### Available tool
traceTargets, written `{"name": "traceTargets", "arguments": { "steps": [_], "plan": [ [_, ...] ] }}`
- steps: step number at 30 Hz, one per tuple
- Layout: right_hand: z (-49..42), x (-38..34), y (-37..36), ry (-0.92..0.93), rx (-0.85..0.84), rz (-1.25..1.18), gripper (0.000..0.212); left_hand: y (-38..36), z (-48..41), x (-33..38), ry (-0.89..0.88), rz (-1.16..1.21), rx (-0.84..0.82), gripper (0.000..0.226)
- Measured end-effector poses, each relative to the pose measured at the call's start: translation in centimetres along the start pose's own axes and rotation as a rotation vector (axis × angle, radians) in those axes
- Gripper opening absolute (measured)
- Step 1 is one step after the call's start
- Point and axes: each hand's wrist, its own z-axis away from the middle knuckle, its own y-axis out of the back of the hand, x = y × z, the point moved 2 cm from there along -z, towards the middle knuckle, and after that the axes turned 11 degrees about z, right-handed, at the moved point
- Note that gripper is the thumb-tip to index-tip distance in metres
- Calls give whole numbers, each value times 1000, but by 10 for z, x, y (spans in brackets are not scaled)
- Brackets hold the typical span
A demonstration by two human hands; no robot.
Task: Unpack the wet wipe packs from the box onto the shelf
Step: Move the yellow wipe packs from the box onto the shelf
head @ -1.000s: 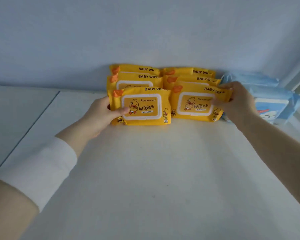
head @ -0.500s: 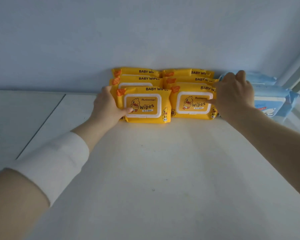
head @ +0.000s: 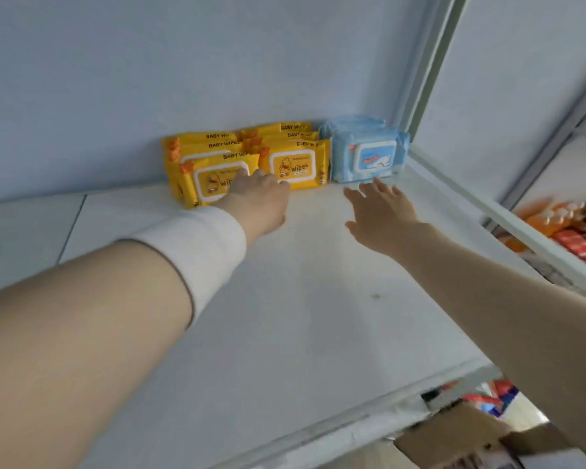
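Note:
Yellow wet wipe packs stand in two rows against the back wall of the white shelf (head: 285,299): a front left pack (head: 210,179) and a front right pack (head: 298,165), with more behind each. Blue wipe packs (head: 369,154) stand to their right, by the shelf's corner post. My left hand (head: 261,201) reaches in front of the two front yellow packs, its fingers against the left one. My right hand (head: 379,211) hovers open above the shelf, just short of the blue packs and holding nothing. A cardboard box (head: 454,434) shows below the shelf's front edge.
A grey corner post (head: 430,72) rises behind the blue packs. To the right, a neighbouring shelf holds orange and red packages (head: 569,231). Bare shelf surface spreads in front of the packs and to their left.
Both hands have let go of the front yellow packs and drawn back. My right hand moved right and toward me, now open. The view has swung right and down, showing the box.

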Motion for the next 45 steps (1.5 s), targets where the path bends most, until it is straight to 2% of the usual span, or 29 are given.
{"name": "traceTargets", "arguments": {
  "steps": [8,12,15,18,22,25,29,36,39,42,45],
  "plan": [
    [173,84,-21,-245,-243,-108,53,26,65,163,-244,39,-137,37],
    [266,135,-63,-383,-367,-139,46,19,102,264,-382,117,-217,39],
    [348,164,-109,-470,-454,-169,39,-3,141,348,-517,152,-270,35],
    [432,179,-165,-583,-572,-225,41,-43,180,422,-619,140,-351,36],
    [522,179,-244,-720,-747,-305,38,-113,221,492,-732,108,-534,34],
    [564,170,-298,-790,-856,-364,36,-169,238,524,-728,102,-693,41],
    [586,152,-375,-891,-928,-479,41,-255,241,556,-688,93,-869,38],
    [581,120,-499,-1004,-1024,-815,61,-404,253,584,-419,155,-1143,50],
    [569,124,-573,-1134,-965,-966,67,-473,254,608,-318,214,-1130,60],
    [551,131,-650,-1250,-847,-1052,64,-540,258,626,-214,213,-1118,65],
    [532,139,-716,-1297,-777,-1079,61,-589,260,633,-197,195,-1085,73]
  ]
}}
